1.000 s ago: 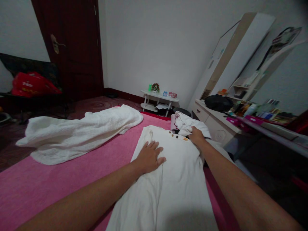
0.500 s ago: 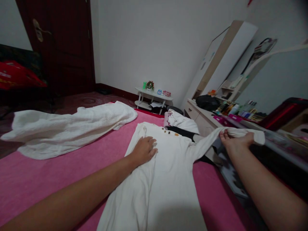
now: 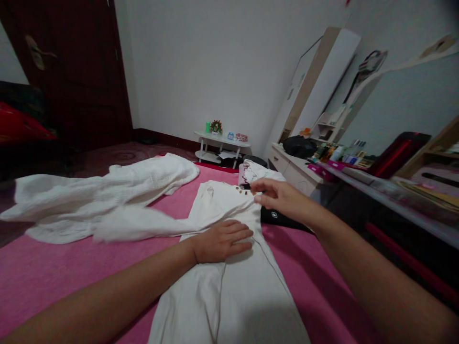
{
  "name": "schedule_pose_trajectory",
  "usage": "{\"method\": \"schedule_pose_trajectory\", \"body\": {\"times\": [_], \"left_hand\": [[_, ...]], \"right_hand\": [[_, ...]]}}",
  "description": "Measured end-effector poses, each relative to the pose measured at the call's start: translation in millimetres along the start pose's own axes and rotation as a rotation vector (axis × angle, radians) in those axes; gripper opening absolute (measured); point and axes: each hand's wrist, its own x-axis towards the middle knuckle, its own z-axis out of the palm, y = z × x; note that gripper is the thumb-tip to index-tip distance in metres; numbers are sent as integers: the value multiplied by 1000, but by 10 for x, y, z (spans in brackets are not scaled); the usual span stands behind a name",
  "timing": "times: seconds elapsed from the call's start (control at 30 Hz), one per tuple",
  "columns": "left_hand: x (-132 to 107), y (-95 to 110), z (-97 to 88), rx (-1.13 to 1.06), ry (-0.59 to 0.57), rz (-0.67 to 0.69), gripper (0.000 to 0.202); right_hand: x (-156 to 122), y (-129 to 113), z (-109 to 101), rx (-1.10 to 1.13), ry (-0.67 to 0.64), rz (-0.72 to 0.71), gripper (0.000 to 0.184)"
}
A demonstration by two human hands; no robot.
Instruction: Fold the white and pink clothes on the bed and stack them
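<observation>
A white shirt (image 3: pixel 236 286) with small dark buttons near its collar lies flat on the pink bed cover (image 3: pixel 46 277). My left hand (image 3: pixel 222 241) rests palm down on its chest, fingers stretched out. My right hand (image 3: pixel 281 198) hovers by the collar and right shoulder, fingers loosely apart, with nothing seen in them. The shirt's sleeve (image 3: pixel 139 224) stretches leftward across the body, blurred by motion. A black item (image 3: pixel 283 219) with a small white mark lies under my right wrist.
A crumpled white cloth (image 3: pixel 100 188) lies on the bed's left. A folded white and pink garment (image 3: pixel 253 171) sits at the far edge. Beyond stand a small white table (image 3: pixel 222 142), a cluttered dresser (image 3: pixel 297 168) on the right and a dark door (image 3: pixel 71 71).
My right hand brought the sleeve from the right side across the shirt to the left and let it go. My left hand slid slightly down the chest. The view has turned right.
</observation>
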Motion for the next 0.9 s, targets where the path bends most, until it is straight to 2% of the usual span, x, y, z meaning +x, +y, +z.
{"method": "schedule_pose_trajectory", "body": {"times": [0.13,0.2,0.3,0.4,0.5,0.57,0.63,0.7,0.8,0.9], "left_hand": [[-62,-35,46,-52,-97,-327,37],[-134,-46,51,-55,-136,-508,47],[-300,-79,-14,-9,-246,-747,57],[-482,-157,-179,-11,-419,-872,56],[-600,-251,-383,-48,-576,-934,49],[-620,-313,-492,-36,-623,-961,39],[-597,-390,-559,-34,-620,-996,28],[-543,-503,-586,-110,-567,-1044,21],[-424,-748,-600,-306,-369,-1157,24],[-277,-1021,-644,-397,-135,-1217,33]], "right_hand": [[-513,418,307,-344,-91,270,27],[-811,463,431,-505,-168,414,23],[-1207,401,554,-624,-251,543,33],[-1480,298,616,-572,-300,556,33],[-1635,196,680,-370,-378,571,23],[-1685,148,746,-206,-385,598,26],[-1696,120,823,-42,-340,604,30],[-1673,90,881,139,-294,578,25],[-1600,-15,899,445,-276,537,16],[-1519,-178,870,673,-288,507,24]]}}
